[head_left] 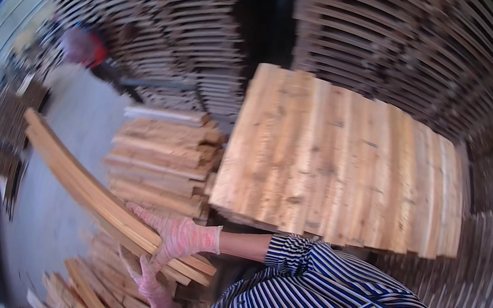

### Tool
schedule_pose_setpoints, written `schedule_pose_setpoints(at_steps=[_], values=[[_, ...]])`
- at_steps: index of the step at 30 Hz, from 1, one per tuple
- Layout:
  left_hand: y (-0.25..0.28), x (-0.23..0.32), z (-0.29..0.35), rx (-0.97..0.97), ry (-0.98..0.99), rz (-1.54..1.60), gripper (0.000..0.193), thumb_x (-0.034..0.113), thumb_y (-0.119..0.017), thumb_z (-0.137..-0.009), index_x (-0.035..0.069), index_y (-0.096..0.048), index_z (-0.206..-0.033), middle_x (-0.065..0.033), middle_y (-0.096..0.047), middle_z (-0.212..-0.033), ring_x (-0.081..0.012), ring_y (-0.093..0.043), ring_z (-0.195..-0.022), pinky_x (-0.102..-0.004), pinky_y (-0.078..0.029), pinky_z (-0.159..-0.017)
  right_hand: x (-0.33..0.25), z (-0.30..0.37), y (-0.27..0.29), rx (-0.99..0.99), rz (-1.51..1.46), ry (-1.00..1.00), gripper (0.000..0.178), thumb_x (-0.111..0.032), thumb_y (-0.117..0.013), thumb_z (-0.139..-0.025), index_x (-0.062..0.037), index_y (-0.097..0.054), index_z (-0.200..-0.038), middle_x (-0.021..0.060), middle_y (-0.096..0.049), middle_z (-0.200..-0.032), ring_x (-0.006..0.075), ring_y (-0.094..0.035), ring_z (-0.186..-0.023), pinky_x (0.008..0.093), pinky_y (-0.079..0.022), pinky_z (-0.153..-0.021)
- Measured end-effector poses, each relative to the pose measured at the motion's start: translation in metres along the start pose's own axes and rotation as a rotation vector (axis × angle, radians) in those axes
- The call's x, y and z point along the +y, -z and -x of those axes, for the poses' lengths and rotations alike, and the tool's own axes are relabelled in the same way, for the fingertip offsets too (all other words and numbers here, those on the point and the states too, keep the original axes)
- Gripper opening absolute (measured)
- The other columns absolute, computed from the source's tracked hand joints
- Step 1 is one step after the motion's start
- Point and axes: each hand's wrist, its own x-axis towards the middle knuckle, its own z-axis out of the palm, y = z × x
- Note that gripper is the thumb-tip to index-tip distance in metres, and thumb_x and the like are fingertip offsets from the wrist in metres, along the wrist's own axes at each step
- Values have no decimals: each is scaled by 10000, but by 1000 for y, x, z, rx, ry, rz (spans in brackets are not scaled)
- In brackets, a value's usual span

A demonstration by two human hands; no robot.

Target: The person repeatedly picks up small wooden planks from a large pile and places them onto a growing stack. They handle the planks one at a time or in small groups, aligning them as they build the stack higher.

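A bundle of long, narrow wooden boards (pixel 85 182) slants from the far left down to the middle, held in front of me. My right hand (pixel 181 234), in a pink and white knit glove, grips the boards from above near their closer end. My left hand (pixel 154 287), gloved the same way, holds them from below at that end. Some of its fingers are hidden beneath the wood. The exact number of boards in the bundle is hard to make out.
A large neat stack of boards (pixel 342 163) stands at the right, with a smaller stack (pixel 158 155) beside it. Loose boards (pixel 96 292) lie at the lower left. Slatted wood piles (pixel 402 43) rise behind. A person in red (pixel 91 50) is at the far left, beyond grey floor (pixel 82 100).
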Motion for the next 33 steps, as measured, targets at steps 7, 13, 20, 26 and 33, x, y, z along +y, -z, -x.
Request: schedule_pose_setpoints(at_steps=[7,13,20,26,33], values=[[-66,85,-186,-530,321,1556,645,384,-628,-1012,67,-407,-1528,-129,-532,-1456,-298,-464,-1390,-466,-430,-1137,-142,80,85,140,567,-186,1347,-321,-924,-617,-161,-87,-1660,225,-511,-1364,365,-565,-1243,396,-476,-1084],[-181,141,-183,-677,220,1247,604,217,-783,-863,65,-545,-1397,-92,-634,-1287,-241,-600,-1214,-407,-493,-1073,-202,144,161,456,697,41,1195,-389,-903,-722,-113,-192,-1641,204,-419,-1493,305,-435,-1401,426,-367,-1194],[-232,270,-164,-868,102,1177,598,114,-838,-812,63,-583,-1350,-58,-676,-1191,-176,-653,-1100,-321,-540,-966,-181,191,216,709,424,106,1083,-247,-935,-730,-121,-311,-1606,142,-451,-1515,293,-412,-1447,417,-381,-1207],[-239,294,-237,-1077,142,1011,611,89,-863,-816,37,-562,-1345,-47,-718,-1040,-137,-701,-891,-225,-559,-764,-270,297,261,756,486,-141,1024,-193,-914,-684,-84,-396,-1560,149,-557,-1439,284,-548,-1311,372,-457,-1126],[-370,285,-263,-1139,-317,17,977,351,-984,-569,-2,-531,-1359,-156,-699,-1087,-259,-690,-1006,-369,-540,-850,-265,515,349,866,1274,-915,924,-120,-823,-616,-196,-505,-1481,113,-597,-1393,319,-603,-1246,427,-516,-1023]])
